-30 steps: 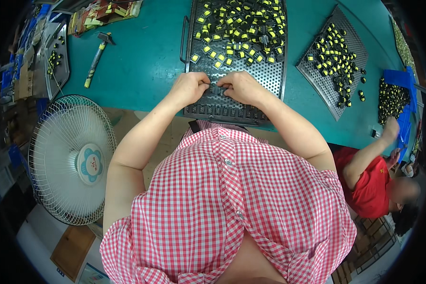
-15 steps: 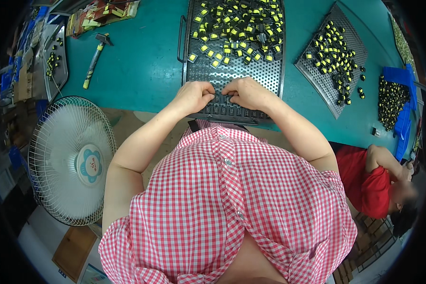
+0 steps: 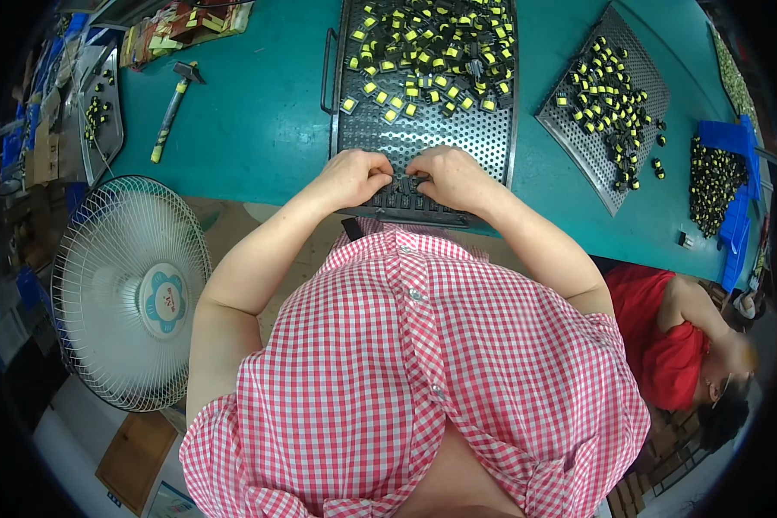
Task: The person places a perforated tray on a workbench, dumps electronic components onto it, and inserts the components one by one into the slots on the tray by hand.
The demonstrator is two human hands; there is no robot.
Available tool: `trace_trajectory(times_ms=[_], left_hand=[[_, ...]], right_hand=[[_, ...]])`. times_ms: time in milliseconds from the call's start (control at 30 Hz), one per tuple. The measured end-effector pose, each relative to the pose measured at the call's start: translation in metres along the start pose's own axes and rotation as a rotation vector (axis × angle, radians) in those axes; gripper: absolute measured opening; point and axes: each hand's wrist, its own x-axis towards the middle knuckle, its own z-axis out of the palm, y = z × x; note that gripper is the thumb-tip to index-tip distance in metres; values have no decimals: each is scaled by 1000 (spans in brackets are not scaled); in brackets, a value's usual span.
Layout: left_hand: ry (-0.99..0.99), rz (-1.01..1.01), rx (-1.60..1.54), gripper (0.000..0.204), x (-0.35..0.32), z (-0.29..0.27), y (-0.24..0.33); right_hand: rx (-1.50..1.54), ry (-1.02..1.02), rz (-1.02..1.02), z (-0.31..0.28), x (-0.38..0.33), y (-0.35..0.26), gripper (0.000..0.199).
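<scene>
My left hand [image 3: 351,179] and my right hand [image 3: 454,180] face each other over the near end of a perforated metal tray [image 3: 457,136]. The fingers of both are bent inward, thumbs close to fingertips. Small black parts [image 3: 406,201] stand in rows on the tray just below and between the fingertips. Whatever each pinch holds is too small and too covered to make out. Farther up the tray lies a heap of small black components with yellow bands [image 3: 436,47].
Right of the tray, a second perforated sheet [image 3: 652,73] carries more yellow-banded components. A blue bin [image 3: 723,136] full of them stands far right. A hammer [image 3: 171,110] lies left on the green table [image 3: 259,104]. A fan [image 3: 129,293] stands left; a person in red [image 3: 656,337] sits right.
Both hands stay at the tray's near end with slight finger shifts. The tray appears moved very slightly to the left. The person in red has leaned a little.
</scene>
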Motion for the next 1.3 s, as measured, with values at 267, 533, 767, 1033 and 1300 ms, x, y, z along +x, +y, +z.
trace_trajectory(times_ms=[267, 533, 767, 1033, 1300], left_hand=[[118, 225, 62, 17, 7, 7, 6], [132, 308, 164, 12, 7, 18, 5], [134, 320, 190, 12, 6, 21, 5], [233, 275, 118, 15, 4, 5, -2], [36, 38, 11, 18, -4, -7, -5]], right_hand=[[82, 56, 82, -3, -7, -3, 20], [-61, 219, -35, 10, -12, -4, 12], [-88, 193, -10, 15, -5, 3, 8], [168, 113, 144, -8, -2, 4, 13], [217, 76, 115, 6, 15, -8, 18]])
